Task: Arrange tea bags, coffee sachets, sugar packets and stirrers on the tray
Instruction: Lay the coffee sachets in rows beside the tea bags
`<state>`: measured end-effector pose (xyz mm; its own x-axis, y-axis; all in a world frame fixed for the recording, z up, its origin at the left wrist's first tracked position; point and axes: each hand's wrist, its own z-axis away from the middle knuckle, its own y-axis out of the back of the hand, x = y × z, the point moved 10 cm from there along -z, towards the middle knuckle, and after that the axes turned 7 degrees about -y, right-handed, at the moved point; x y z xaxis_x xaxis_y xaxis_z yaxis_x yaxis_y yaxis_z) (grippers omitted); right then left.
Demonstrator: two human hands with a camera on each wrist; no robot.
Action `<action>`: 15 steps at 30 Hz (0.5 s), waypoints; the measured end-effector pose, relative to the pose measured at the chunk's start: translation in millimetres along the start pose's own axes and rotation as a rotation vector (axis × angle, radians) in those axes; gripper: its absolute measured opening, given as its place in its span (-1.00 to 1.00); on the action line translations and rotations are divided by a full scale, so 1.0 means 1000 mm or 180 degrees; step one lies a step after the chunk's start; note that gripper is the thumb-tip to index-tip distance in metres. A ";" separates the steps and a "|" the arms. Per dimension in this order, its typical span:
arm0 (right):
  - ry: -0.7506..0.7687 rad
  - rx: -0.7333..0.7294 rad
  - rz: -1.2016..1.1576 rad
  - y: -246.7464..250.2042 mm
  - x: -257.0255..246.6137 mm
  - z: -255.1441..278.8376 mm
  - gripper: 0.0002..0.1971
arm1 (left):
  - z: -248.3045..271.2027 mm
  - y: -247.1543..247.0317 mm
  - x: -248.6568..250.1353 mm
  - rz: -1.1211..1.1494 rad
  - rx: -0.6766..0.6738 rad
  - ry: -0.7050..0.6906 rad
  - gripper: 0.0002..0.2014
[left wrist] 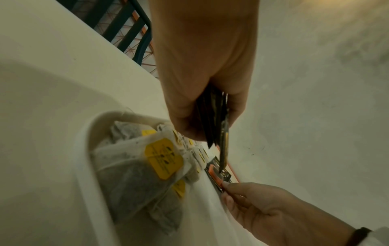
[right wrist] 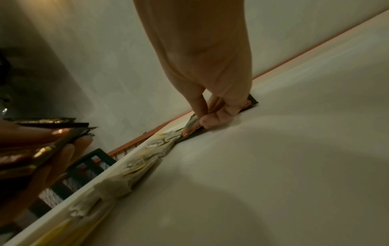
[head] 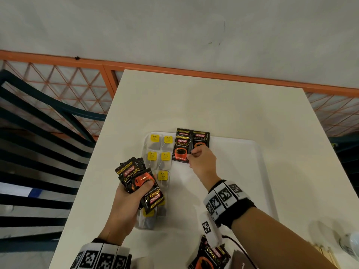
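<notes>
White is covering nearly everything here: the worktop (head: 194,98) is carrying a white tray (head: 252,171), and the tray is holding tea bags (head: 159,156) with yellow tags, lying in two columns along its nine o'clock side. At its twelve o'clock edge, black sachets (head: 181,150) reading "KOPIKO SUPREMO" are lying side by side, overlapping the far rim. The right hand (head: 202,162) is closing its grip on the lower edge of the rightmost sachet (head: 201,140), thumb and fingers (right wrist: 200,106) curled tight and pinching it against the tray. The left hand (head: 126,206), hovering at eight o'clock over the tea bags, is clasping a fanned bundle of sachets (head: 139,179) bearing the same name, thumb pressing across the front. More such packets (head: 209,255) are lying at six o'clock on the worktop, and wooden stirrers (head: 326,253) are lying at five o'clock.
</notes>
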<state>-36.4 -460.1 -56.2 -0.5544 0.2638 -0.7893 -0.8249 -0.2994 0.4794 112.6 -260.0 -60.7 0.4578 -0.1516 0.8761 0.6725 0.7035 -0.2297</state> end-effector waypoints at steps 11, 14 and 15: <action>0.0435 -0.0735 0.0123 -0.007 -0.031 0.042 -0.85 | 0.000 -0.021 0.007 0.0206 -0.0234 -0.0073 -0.39; 0.0361 -0.1891 -0.0044 -0.032 -0.036 0.080 -0.89 | -0.004 -0.030 0.011 0.0230 -0.0278 -0.0141 -0.20; 0.0385 -0.2039 -0.0034 -0.034 -0.036 0.087 -0.87 | -0.005 -0.034 0.014 0.0251 -0.0297 -0.0187 -0.20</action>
<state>2.4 -379.8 -10.4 -0.4995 0.1759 -0.8482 -0.5807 -0.7946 0.1771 99.2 -289.5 -43.0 0.4782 -0.0556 0.8765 0.6884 0.6435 -0.3348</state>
